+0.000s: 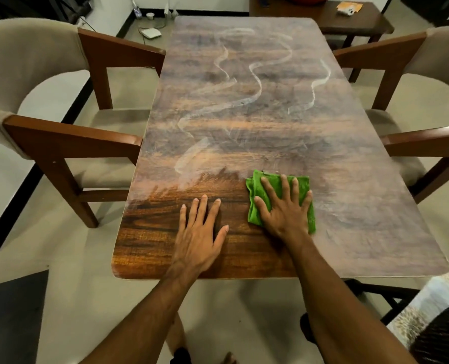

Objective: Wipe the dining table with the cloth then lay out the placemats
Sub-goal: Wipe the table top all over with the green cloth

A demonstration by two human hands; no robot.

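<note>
A folded green cloth (257,206) lies on the wooden dining table (244,114) near its front edge. My right hand (283,208) presses flat on the cloth with fingers spread. My left hand (202,227) rests flat on the bare wood to the left of the cloth, holding nothing. Most of the tabletop carries a pale dusty film with wavy streaks. The near left corner shows dark, glossy wood. No placemats are in view.
An upholstered armchair (34,106) stands at the table's left side and another (428,101) at its right. A dark side table (349,19) with small items sits behind the far end. A patterned fabric (428,306) lies at the lower right.
</note>
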